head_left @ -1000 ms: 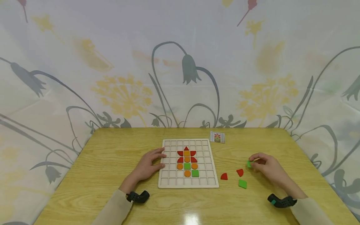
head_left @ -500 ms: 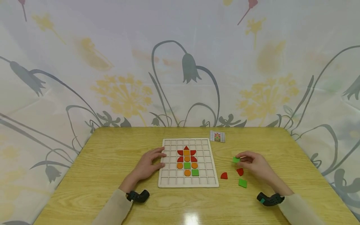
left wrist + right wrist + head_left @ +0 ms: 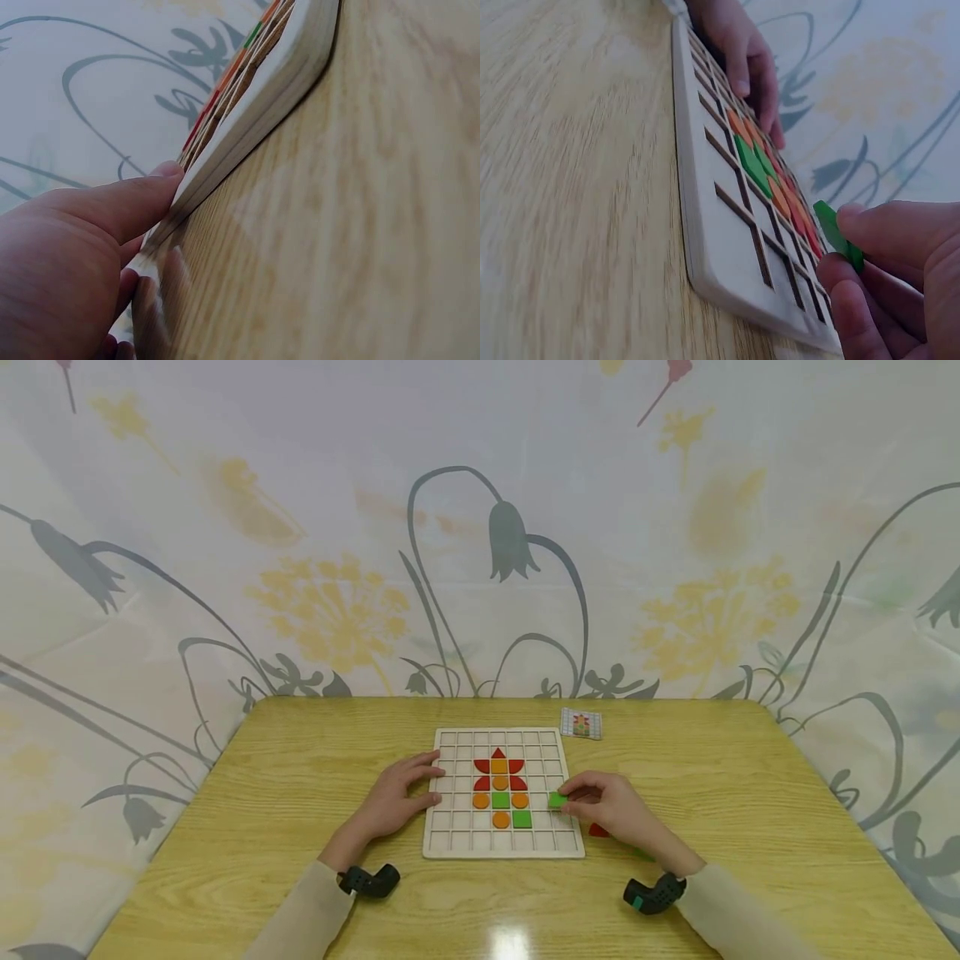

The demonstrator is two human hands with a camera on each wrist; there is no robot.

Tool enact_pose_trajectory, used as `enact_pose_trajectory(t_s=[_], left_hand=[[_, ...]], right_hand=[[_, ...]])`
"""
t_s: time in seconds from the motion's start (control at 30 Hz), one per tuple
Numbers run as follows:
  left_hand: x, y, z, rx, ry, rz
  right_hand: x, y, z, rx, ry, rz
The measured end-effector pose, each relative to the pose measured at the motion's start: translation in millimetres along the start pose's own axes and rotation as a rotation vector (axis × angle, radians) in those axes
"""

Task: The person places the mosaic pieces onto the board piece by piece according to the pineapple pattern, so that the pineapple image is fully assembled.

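Note:
Thumb and fingers of my right hand pinch a green square tile above the right columns of the wooden grid board. In the right wrist view this green tile is tilted and held off the board. My left hand rests along the board's left edge with fingers loosely extended, the thumb touching the rim in the left wrist view. Set in the board's cells are a red triangle, several red quarter circles, an orange square, several orange discs and two green squares.
Right of the board a red quarter-circle tile shows partly below my right hand. A green tile peeks out under the right wrist. Behind the board lies a small printed pattern card. A flower-patterned curtain stands behind the table.
My right hand has carried the green square tile leftward from the table's right side to over the board. It now covers some loose tiles. The left hand stays put.

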State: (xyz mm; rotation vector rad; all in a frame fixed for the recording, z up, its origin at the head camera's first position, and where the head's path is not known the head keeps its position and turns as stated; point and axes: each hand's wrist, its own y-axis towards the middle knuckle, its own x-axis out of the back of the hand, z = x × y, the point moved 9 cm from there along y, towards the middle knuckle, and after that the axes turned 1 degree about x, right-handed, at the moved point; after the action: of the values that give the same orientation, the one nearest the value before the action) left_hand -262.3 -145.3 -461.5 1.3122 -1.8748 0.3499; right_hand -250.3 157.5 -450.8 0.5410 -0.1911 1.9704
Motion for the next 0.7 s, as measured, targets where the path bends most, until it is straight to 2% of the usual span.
enact_pose_trajectory(t_s=[0.43,0.53,0.7], left_hand=[[-0.3,1.3,1.1,0.012,0.004,0.01],[-0.1,0.7,0.7,0.016,0.0,0.009],[0.6,-0.3,-0.8,0.005,0.001,-0.003]], right_hand=[[-65.2,28.2,28.2,0.158,-0.029,0.098],[-75.0,31.5,34.4,0.189,-0.078,0.1],[-84.6,34.4,41.5,0.194,-0.139,0.124]])
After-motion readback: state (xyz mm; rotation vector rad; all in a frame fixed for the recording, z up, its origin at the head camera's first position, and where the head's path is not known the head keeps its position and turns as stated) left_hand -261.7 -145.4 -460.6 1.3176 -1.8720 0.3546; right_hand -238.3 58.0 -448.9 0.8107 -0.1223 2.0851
